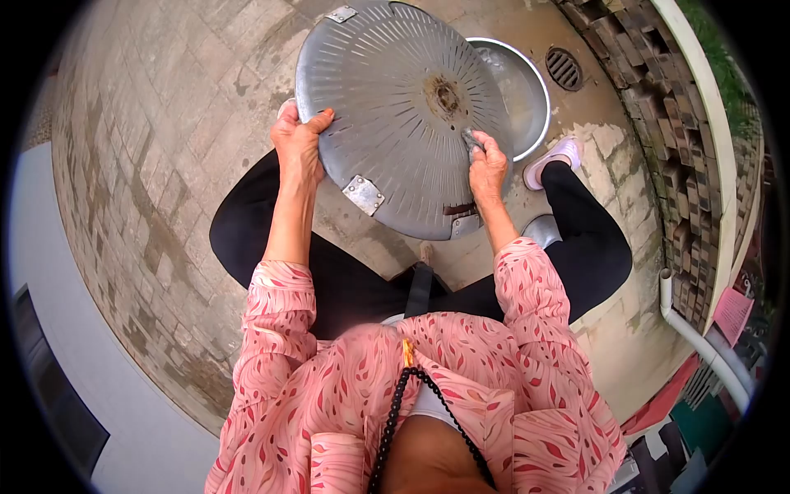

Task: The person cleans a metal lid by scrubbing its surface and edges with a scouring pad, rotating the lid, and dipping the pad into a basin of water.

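Observation:
A large round metal disc [387,107] with radiating slots is held tilted in front of me. It has riveted metal plates at its rim and a brown stain round its centre. My left hand [300,140] grips the disc's left edge, thumb on the upper face. My right hand [487,165] is closed on a small grey scrubber [471,142] and presses it on the disc, right of and below the stain. Partly hidden behind the disc, a round metal basin [535,78] with some liquid in it stands on the ground.
A round drain grate [564,68] lies in the paving beyond the basin. Stacked bricks [671,165] line the right side, with a white pipe [699,342] lower down. My shoe [562,156] is beside the basin. Paving [148,165] extends to the left.

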`<state>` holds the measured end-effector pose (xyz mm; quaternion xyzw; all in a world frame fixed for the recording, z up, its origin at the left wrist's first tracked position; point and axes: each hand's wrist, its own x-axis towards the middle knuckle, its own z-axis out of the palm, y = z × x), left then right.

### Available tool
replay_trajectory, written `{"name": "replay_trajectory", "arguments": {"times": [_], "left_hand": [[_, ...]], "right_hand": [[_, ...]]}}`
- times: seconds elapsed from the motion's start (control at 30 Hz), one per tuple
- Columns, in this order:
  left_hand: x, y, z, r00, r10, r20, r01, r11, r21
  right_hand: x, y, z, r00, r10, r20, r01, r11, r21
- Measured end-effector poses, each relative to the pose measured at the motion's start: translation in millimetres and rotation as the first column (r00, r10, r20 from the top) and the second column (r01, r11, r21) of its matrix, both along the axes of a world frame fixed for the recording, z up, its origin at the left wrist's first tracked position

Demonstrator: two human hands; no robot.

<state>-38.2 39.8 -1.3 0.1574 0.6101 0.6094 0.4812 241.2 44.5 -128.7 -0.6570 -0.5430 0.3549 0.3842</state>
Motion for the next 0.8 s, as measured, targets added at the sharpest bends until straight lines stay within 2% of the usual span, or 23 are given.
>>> {"name": "replay_trajectory", "arguments": {"times": [0.03,0.1,0.13,0.2,0.27,0.37,0.43,0.5,0.53,0.6,0.63,0.67,0.77,0.8], "left_hand": [[1,3,6,0.999,-0.013,-0.034,0.014,1.000,0.028],[12,16,33,0.994,-0.038,-0.099,0.050,0.991,0.127],[19,24,50,0.983,-0.072,-0.168,0.098,0.984,0.152],[33,40,79,0.948,-0.135,-0.290,0.195,0.962,0.192],[45,55,105,0.899,-0.195,-0.393,0.298,0.929,0.220],[65,66,140,0.747,-0.271,-0.607,0.499,0.832,0.242],[71,71,151,0.520,-0.217,-0.826,0.636,0.744,0.205],[70,83,154,0.261,-0.095,-0.961,0.765,0.627,0.146],[77,84,157,0.251,-0.062,-0.966,0.804,0.569,0.172],[87,78,159,0.089,-0.040,-0.995,0.822,0.568,0.051],[91,73,160,0.009,-0.027,-1.000,0.822,0.569,-0.008],[98,70,160,-0.021,0.100,-0.995,0.868,0.495,0.032],[86,59,136,-0.287,0.125,-0.950,0.869,0.451,-0.203],[81,50,131,-0.388,0.157,-0.908,0.852,0.437,-0.289]], "right_hand": [[-1,-2,-3,1.000,-0.013,-0.013,0.013,0.999,0.049],[-2,-4,14,0.998,-0.035,-0.061,0.036,0.999,0.018],[0,-1,9,0.990,-0.063,-0.126,0.068,0.997,0.031],[7,4,10,0.922,-0.128,-0.365,0.109,0.991,-0.071],[16,10,14,0.782,-0.235,-0.578,0.139,0.969,-0.207],[39,23,34,0.452,-0.454,-0.768,0.117,0.883,-0.454],[59,39,27,0.284,-0.442,-0.851,0.077,0.895,-0.439],[77,52,27,0.141,-0.373,-0.917,0.037,0.928,-0.372],[85,58,30,0.066,-0.369,-0.927,0.035,0.929,-0.368],[99,68,42,-0.082,-0.355,-0.931,0.030,0.933,-0.359],[104,69,49,-0.110,-0.338,-0.935,0.053,0.937,-0.345],[111,70,57,-0.137,-0.322,-0.937,0.075,0.940,-0.334],[134,71,72,-0.246,-0.333,-0.910,0.088,0.928,-0.363],[139,68,85,-0.222,-0.385,-0.896,0.129,0.899,-0.419]]}}
